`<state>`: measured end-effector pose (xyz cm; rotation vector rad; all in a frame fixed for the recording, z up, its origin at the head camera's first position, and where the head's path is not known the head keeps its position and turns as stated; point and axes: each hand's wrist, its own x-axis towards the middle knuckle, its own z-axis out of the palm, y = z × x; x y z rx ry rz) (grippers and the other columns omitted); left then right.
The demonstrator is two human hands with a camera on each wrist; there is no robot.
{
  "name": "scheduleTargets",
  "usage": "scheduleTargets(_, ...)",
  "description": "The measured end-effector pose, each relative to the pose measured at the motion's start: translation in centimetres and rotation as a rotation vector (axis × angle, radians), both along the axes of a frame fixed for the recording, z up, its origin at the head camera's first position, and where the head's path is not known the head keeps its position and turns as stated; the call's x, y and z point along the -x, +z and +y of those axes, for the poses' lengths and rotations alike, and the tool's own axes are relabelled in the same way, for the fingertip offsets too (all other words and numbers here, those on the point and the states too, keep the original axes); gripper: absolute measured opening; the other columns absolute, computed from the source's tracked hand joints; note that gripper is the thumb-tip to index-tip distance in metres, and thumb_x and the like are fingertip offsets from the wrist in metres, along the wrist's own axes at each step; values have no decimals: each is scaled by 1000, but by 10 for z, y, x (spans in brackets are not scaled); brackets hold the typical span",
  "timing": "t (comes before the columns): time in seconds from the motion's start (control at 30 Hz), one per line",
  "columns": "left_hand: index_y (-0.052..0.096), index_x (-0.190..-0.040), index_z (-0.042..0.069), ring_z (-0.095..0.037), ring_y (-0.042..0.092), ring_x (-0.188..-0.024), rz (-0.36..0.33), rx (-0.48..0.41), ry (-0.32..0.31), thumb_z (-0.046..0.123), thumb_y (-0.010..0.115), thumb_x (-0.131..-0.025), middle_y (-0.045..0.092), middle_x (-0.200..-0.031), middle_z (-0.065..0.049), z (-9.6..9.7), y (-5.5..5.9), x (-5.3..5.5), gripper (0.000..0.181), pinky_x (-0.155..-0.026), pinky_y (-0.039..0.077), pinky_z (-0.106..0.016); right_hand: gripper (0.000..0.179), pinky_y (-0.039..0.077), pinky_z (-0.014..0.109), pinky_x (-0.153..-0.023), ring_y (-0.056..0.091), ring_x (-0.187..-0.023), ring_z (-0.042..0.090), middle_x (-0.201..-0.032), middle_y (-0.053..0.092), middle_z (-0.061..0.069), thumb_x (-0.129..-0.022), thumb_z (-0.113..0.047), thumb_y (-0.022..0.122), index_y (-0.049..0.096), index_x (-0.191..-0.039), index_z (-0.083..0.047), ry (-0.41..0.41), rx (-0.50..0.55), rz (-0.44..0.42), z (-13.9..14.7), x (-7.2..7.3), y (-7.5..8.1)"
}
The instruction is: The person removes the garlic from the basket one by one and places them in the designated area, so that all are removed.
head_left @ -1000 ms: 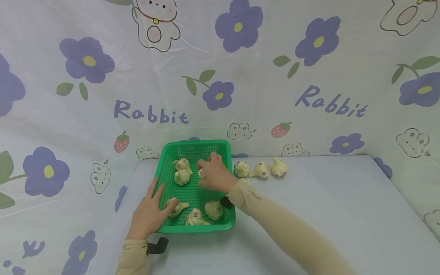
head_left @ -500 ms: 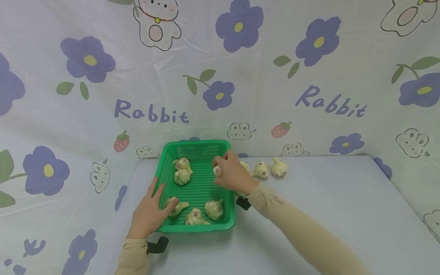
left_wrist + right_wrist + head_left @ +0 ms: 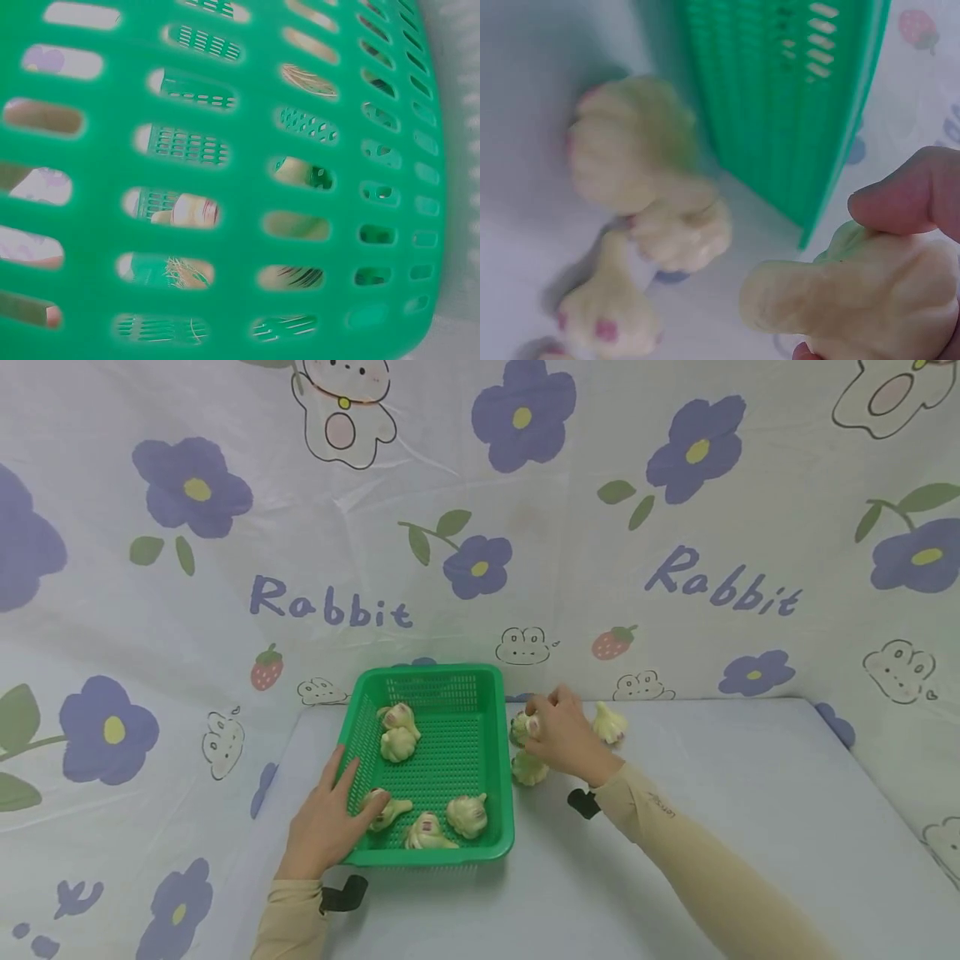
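My right hand (image 3: 567,735) is over the table just right of the green plastic basket (image 3: 507,777), pinching a garlic bulb (image 3: 885,292) between thumb and fingers; the right wrist view shows its stem end pointing left. Under and beside this hand lie garlic bulbs, among them a near one (image 3: 529,769) close to the basket wall and a rightmost one (image 3: 611,723). My left hand (image 3: 326,828) rests on the basket's left rim with fingers spread, its thumb over a garlic bulb (image 3: 390,813) inside. Only the slotted basket wall (image 3: 247,165) fills the left wrist view.
Inside the basket, two bulbs touch at the back left, a whole bulb (image 3: 398,745) in front of the other. Two more, including a round bulb (image 3: 467,817), lie along its front. A patterned cloth (image 3: 570,527) hangs behind the pale table (image 3: 735,793).
My right hand has moved right with the garlic bulb, from inside the basket across its right rim to above the bulbs on the table. My left hand has stayed on the rim.
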<state>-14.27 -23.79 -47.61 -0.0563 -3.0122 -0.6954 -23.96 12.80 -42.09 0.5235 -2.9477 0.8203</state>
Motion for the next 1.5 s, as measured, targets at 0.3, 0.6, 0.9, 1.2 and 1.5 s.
scheduleTargets(0.3,34,-163,7,-53,46,-141,14,2,-2,71,50,-99,11,-176,-12,0,1,0,92,-101,49,-69,39,55,43,-78,49,-106,35,-117,48,23,-84,-8,73,59,-120,1,-60,-11,10,30,1,-15)
scheduleTargets(0.6,40,-162,13,-53,47,-141,22,-4,-6,71,51,-99,11,-176,-12,0,0,0,87,-99,50,-69,37,50,44,-73,44,-106,39,-114,46,25,-83,-7,73,56,-114,3,-62,-27,54,43,-2,-31)
scheduleTargets(0.9,39,-162,13,-54,47,-141,1,3,-3,72,50,-99,10,-176,-12,0,1,1,87,-100,50,-69,31,45,47,-78,45,-100,38,-108,47,24,-86,-6,71,56,-112,2,-70,-44,53,45,-2,-55)
scheduleTargets(1.2,39,-162,12,-53,46,-142,16,-1,-2,70,51,-100,11,-176,-12,0,1,0,86,-101,50,-68,27,44,44,-74,43,-93,37,-102,44,23,-85,-7,73,53,-101,1,-63,-75,93,43,2,-85)
scheduleTargets(1.5,39,-162,12,-53,47,-141,9,-11,0,70,51,-100,11,-176,-12,0,1,1,86,-101,49,-69,34,46,42,-75,41,-99,37,-107,45,24,-83,-8,76,55,-108,3,-64,-75,57,41,2,-100)
